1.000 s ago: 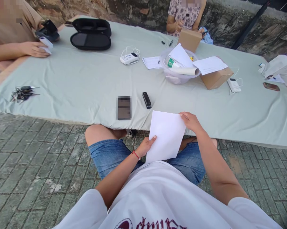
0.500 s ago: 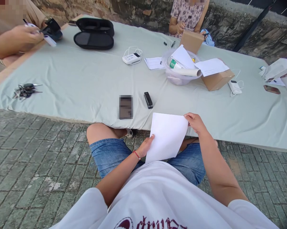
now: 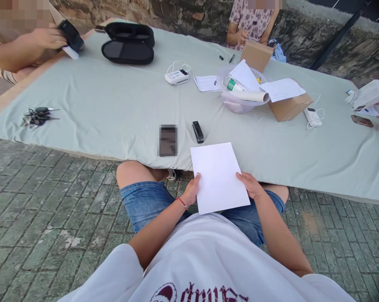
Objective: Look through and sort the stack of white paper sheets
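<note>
I hold a blank white sheet of paper (image 3: 218, 176) over my lap, at the near edge of the low cloth-covered table (image 3: 120, 105). My left hand (image 3: 192, 191) grips the sheet's left edge, thumb on top. On the right edge, my right hand (image 3: 250, 186) pinches it the same way. The sheet lies almost square to me, its far end over the table's edge. Just beyond it on the cloth lie a dark phone (image 3: 168, 140) and a small black stapler-like object (image 3: 197, 131).
Further back stand a clear bowl with a bottle and papers (image 3: 239, 90), two cardboard boxes (image 3: 289, 107), white devices with cables (image 3: 177, 76), a black case (image 3: 128, 43) and keys (image 3: 38, 117). Other people sit at the far left, far side and right edge. Brick paving lies below.
My right hand slid from the sheet's top right corner down to its right edge, and the sheet turned from tilted to nearly square. The person at far left lifted their hand with a device.
</note>
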The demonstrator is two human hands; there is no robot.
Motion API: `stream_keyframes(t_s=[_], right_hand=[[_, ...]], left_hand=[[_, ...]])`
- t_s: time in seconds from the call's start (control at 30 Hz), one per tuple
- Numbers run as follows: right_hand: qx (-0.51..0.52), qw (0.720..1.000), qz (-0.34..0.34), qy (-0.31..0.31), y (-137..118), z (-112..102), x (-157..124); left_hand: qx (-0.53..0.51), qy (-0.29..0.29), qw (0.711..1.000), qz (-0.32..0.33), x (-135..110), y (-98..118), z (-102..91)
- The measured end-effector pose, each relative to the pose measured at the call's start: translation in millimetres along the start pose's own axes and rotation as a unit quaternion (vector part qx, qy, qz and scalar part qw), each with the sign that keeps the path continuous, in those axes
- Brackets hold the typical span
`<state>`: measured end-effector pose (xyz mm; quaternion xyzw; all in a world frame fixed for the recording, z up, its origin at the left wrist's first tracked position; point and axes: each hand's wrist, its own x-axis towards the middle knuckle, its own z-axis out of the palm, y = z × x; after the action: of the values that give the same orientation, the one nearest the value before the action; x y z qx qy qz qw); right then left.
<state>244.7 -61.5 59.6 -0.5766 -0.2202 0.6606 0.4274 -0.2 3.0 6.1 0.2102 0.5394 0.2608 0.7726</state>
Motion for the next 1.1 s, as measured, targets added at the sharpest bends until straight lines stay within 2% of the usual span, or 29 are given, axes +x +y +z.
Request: stream_keyframes(t_s=[0.1,0.17,0.3,0.4,0.53,0.67,0.77,0.9,1.1], right_hand=[[-0.019,0.999,0.027,0.013,17,-2,-9],[-0.047,0.998,0.019,0.039,23,-5,-15],[-0.136,0.987,-0.013,0.080,19,-17,-30],[-0.201,0.975,-0.040,0.083,7,-25,-47],[-0.317,0.942,-0.075,0.085,-8,-29,-64],[-0.348,0.927,-0.100,0.093,-12,-28,-69],[-0.322,0.937,-0.088,0.101,-8,-29,-67],[-0.282,0.952,-0.057,0.105,-4,-32,-66],[-0.313,0.942,-0.085,0.089,-5,-30,-66]], left_hand=[[-0.005,-0.010,1.000,-0.004,-2,-1,4.3],[-0.005,-0.048,0.999,-0.003,-4,0,7.6],[0.007,-0.115,0.991,0.064,-3,13,16.0],[0.003,-0.100,0.986,0.130,1,31,25.4],[-0.033,-0.098,0.972,0.209,4,54,42.0],[-0.040,-0.067,0.960,0.270,5,63,56.7],[-0.047,-0.044,0.960,0.272,6,62,61.8],[-0.093,-0.048,0.969,0.225,9,60,62.4],[-0.109,-0.041,0.964,0.240,15,59,59.8]])
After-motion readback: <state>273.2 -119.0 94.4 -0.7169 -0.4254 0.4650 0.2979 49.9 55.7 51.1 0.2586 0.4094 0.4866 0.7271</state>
